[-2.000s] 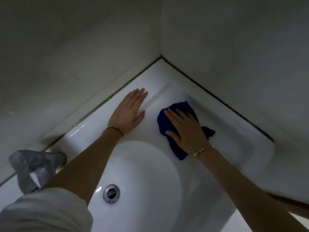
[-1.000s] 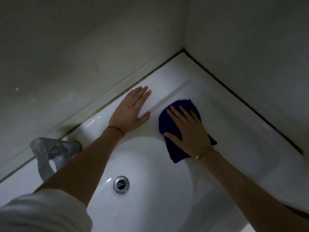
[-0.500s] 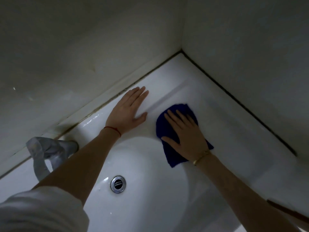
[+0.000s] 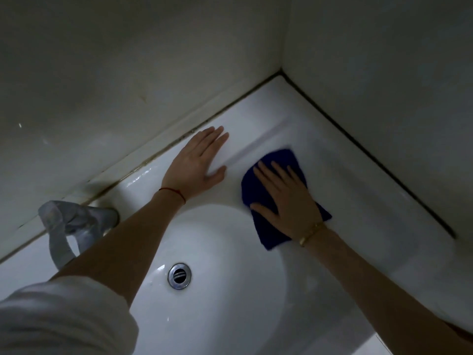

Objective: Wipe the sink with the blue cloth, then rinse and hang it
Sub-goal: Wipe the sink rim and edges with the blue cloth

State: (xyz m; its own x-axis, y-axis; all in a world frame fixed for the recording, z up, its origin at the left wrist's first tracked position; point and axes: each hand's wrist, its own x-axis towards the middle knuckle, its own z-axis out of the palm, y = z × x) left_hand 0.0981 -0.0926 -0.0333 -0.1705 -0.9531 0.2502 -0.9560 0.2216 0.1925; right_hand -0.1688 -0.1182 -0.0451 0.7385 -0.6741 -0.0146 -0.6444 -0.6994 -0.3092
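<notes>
White walls meet in a corner behind the white sink (image 4: 340, 180). From the head view, the right hand (image 4: 286, 201) lies flat with straight fingers on the blue cloth (image 4: 279, 165), pressing it on the sink's back ledge, right of the bowl (its far edge looks blurred). The left hand (image 4: 197, 165) rests flat on the ledge, holding nothing. A drain (image 4: 179, 275) sits in the bowl. A faucet (image 4: 66, 229) stands at left.
</notes>
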